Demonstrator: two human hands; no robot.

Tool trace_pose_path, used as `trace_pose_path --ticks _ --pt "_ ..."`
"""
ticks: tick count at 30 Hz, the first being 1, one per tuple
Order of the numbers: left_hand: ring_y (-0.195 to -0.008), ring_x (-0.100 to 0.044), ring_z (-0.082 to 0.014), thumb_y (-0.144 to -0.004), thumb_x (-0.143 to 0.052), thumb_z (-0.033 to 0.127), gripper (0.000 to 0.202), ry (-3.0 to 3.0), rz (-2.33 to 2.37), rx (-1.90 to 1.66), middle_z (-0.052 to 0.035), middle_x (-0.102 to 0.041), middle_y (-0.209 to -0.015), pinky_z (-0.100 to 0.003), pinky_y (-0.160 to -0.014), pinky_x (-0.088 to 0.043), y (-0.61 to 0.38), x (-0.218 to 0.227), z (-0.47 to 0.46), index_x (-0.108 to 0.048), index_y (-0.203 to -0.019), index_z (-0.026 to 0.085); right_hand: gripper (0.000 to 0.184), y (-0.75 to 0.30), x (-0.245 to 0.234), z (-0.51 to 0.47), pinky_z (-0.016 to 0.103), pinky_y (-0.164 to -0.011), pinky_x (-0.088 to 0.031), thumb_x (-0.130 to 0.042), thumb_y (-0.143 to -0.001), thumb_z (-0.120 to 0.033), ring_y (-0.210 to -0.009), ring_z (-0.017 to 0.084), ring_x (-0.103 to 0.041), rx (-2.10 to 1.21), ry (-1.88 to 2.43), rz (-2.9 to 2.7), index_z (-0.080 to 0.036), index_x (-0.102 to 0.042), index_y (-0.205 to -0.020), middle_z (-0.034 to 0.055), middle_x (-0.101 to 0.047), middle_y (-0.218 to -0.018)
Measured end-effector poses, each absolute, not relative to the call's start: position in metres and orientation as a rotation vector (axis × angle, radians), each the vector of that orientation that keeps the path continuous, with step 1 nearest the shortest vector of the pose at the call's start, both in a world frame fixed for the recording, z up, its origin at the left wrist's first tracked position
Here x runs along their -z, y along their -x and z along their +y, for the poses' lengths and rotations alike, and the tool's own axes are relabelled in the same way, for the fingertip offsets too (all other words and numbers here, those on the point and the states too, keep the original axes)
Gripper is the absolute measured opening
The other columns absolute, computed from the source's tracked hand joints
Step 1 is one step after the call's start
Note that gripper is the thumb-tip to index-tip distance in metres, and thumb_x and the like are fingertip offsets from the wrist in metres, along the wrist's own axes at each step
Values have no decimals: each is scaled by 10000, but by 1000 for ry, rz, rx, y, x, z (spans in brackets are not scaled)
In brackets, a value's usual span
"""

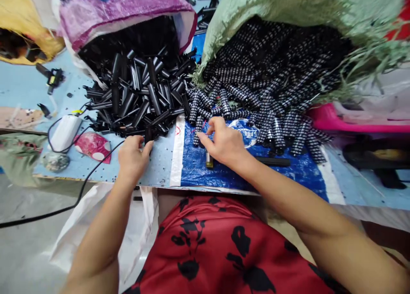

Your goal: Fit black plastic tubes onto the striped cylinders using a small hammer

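Note:
My left hand point(132, 157) rests at the near edge of a heap of plain black tubes point(141, 98), its thumb and fingers pinched on one short black tube point(148, 136). My right hand point(221, 141) is curled, fingertips closed on a black-and-white patterned tube point(198, 133) at the near end of a large pile of patterned tubes point(272, 84). A small yellowish piece point(209, 160) lies under the right palm on the blue woven sheet point(288, 172).
A pink-purple sack point(121, 7) spills the black tubes; a green sack point(288, 3) spills the patterned ones. A white device with a black cable point(65, 132), a red patterned scrap point(93, 145) and a pink tray point(352, 121) lie on the light blue table point(25, 86).

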State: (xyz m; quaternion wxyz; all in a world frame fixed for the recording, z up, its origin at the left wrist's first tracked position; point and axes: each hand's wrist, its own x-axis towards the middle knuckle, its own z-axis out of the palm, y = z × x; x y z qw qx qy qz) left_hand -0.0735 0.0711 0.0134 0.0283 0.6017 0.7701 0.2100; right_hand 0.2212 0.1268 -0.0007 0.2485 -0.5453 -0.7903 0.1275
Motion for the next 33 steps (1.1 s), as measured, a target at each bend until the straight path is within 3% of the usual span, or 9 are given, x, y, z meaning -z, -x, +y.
trace_pose_path --ticks 4,7,11,15,19,24,28,30,33 --pt "-699 -542 -187 -887 -589 342 197 -1884 2356 -733 -40 -604 -728 -321 -684 -392 72 4 83 -626 -767 190 515 -186 2 159 368 -706 -457 -621 -927 -404 -752 276 -678 -556 1739 -2147 -134 -474 -1341 85 -720 -850" --pt "-700 -571 -171 -888 -590 323 166 -1903 2291 -945 -37 -625 -752 -312 -705 -435 75 4 72 -625 -801 187 529 -194 4 161 359 -738 -473 -657 -849 -346 -729 222 -648 -737 1620 -1950 -168 -468 -1310 50 -704 -888" --pt "-685 -638 -154 -923 -589 321 185 -1667 2159 -1302 -35 -683 -847 -282 -667 -489 72 -2 60 -588 -1044 181 470 -222 -3 141 304 -670 -491 -700 -817 -460 -655 148 -589 -1319 1288 -1502 -217 -499 -1165 -14 -631 -826" --pt "-542 -526 -125 -865 -664 365 187 -1468 1892 -1143 24 -592 -674 -256 -536 -405 55 -8 60 -633 -933 194 448 -238 -7 115 267 -615 -527 -611 -904 -617 -707 137 -626 -1928 1138 -896 -201 -568 -1065 20 -635 -873" --pt "-759 -630 -167 -785 -723 328 208 -1483 1574 -967 -28 -701 -831 -276 -688 -475 17 -11 57 -761 -943 199 586 -233 -2 96 218 -547 -486 -665 -854 -736 -649 100 -585 -1928 1104 -825 -167 -613 -987 14 -614 -832" --pt "-729 -616 -118 -659 -845 239 244 -912 1397 -1296 -4 -683 -803 -214 -667 -480 -38 -8 51 -717 -859 184 635 -218 0 78 187 -424 -346 -682 -813 -783 -488 61 -453 -1921 1045 -884 -170 -598 -955 -39 -535 -688" --pt "-891 -714 -173 -737 -805 251 223 -623 1055 -1430 -29 -739 -887 -280 -837 -570 -57 -11 50 -639 -876 200 621 -217 -1 72 183 -375 -257 -628 -859 -789 -405 56 -342 -1951 955 -784 -200 -595 -1051 -86 -459 -597" --pt "-669 -682 -144 -856 -749 328 215 -684 1021 -1390 3 -719 -802 -250 -657 -555 -60 -12 48 -595 -976 236 612 -219 -2 73 188 -383 -286 -633 -859 -783 -412 58 -354 -1964 921 -678 -209 -602 -1069 -84 -472 -607" --pt "-446 -513 -86 -931 -711 423 231 -923 1155 -1263 29 -690 -765 -201 -448 -401 -69 -11 45 -612 -1047 250 580 -217 -6 75 236 -536 -499 -667 -837 -754 -592 105 -567 -1864 923 -557 -204 -619 -1014 -20 -608 -745"
